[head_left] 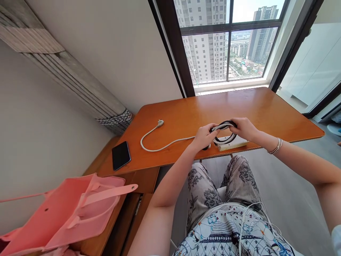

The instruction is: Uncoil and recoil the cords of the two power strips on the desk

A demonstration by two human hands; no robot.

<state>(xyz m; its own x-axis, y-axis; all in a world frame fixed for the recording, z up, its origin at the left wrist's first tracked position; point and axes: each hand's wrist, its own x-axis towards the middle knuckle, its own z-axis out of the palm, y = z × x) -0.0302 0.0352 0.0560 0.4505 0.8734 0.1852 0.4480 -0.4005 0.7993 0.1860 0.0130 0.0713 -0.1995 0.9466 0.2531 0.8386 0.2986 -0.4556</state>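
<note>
Between my two hands is a coiled bundle of black and white cable, held just above the near edge of the table. My left hand closes round the left side of the coil. The right side is pinched by my right hand. Under the coil lies a white power strip, partly covered by it. A length of white cord runs left from beside my left hand across the tabletop, ending in a plug with its prongs upward.
A dark phone lies at the left end of the orange-brown table. Nearer on the left, a pink bag rests on a wooden cabinet. Behind the table is a window, with a tied curtain at the left wall.
</note>
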